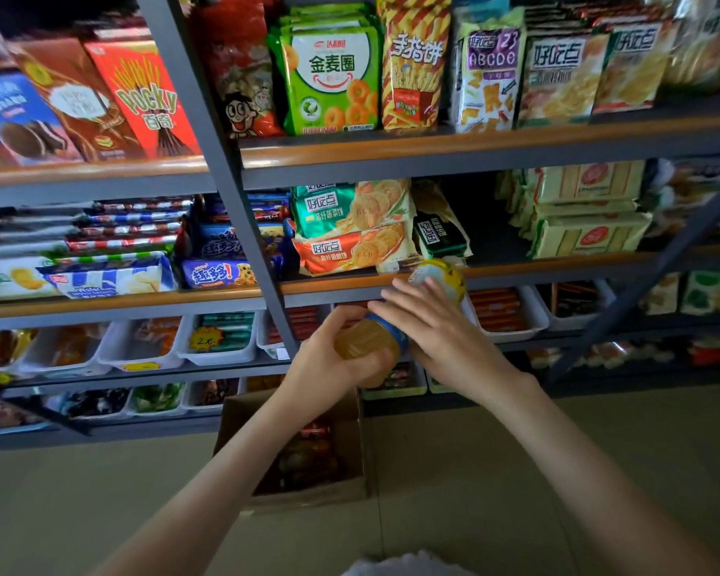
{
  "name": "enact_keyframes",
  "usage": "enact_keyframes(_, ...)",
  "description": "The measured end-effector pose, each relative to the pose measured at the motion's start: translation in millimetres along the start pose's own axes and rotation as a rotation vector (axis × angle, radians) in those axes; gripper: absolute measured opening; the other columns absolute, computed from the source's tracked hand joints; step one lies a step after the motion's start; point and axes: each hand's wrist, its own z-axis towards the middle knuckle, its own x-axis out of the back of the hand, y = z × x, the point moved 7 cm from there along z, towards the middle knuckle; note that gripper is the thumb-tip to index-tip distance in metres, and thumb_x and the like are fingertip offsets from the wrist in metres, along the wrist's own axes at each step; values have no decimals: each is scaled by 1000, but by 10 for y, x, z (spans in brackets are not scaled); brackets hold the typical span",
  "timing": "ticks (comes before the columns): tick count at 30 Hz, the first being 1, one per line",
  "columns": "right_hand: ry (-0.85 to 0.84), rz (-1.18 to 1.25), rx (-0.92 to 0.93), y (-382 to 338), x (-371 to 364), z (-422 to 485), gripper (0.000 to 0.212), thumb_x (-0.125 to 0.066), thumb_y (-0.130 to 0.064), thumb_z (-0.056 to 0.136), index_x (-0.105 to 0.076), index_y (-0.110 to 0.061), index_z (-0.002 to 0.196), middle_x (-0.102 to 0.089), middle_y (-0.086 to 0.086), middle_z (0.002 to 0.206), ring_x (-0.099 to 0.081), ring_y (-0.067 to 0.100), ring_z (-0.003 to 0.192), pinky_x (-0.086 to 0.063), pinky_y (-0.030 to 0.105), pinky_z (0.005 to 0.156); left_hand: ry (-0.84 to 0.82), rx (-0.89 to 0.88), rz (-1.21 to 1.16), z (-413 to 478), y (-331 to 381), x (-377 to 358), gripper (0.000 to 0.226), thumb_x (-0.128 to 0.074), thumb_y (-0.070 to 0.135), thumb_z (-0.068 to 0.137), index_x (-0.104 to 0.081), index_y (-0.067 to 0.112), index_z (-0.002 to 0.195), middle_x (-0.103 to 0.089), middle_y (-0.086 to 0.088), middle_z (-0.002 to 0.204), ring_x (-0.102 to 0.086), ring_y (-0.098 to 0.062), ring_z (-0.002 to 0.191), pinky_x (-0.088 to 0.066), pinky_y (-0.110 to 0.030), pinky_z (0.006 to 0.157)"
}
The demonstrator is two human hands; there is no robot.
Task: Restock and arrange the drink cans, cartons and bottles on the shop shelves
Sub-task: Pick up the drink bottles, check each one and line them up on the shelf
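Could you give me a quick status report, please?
Left hand grips amber bottle. Right hand holds yellow-labelled bottle by shelf edge. Snack packs crowd the shelf.

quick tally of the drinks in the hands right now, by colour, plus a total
amber bottle with a blue label, gripped by the left hand: 1
yellow-topped drink, held by the right hand: 1
total: 2

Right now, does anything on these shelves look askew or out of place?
Yes: on the middle shelf the dark green packet stands tilted beside the stacked biscuit packs, which lie flat.
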Motion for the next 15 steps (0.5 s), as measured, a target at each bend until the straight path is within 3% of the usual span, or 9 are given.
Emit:
enact_keyframes(6,155,53,2,-25,39,1,65,-74,2,74,-50,-7,134,-58,14,131,-39,23,132,-19,43,117,-110,-65,105,-22,95,109,56,-75,48,74,-52,38,124,-59,17,114,-59,-7,105,-54,-29,89)
enact_keyframes(8,184,325,-144,34,63,-23,60,-76,-2,77,-53,-15,131,-58,3,129,-42,8,129,-32,36,113,-163,-81,-45,-67,157,157,56,-63,58,74,-54,36,125,-62,12,114,-60,-11,108,-52,-27,89)
enact_keyframes(10,199,672,-410,126,66,-78,59,-77,-7,79,-51,-34,125,-58,-17,119,-46,-13,115,-42,15,98,-181,-101,-232,-122,202,196,55,-54,57,82,-53,30,129,-64,6,119,-61,-15,112,-51,-28,94)
enact_keyframes(12,228,952,-622,175,54,-121,50,-79,-13,79,-56,-37,117,-67,-19,106,-59,-6,107,-49,16,89,-176,-118,-249,-162,217,176,51,-56,53,87,-51,31,132,-62,9,127,-57,-10,120,-48,-25,97)
enact_keyframes(15,337,1435,-741,188,19,-120,37,-77,-11,78,-63,-18,112,-73,-1,103,-67,20,101,-56,33,83,-156,-104,-114,-164,175,48,54,-71,44,82,-42,42,127,-54,21,128,-51,7,119,-47,-19,94)
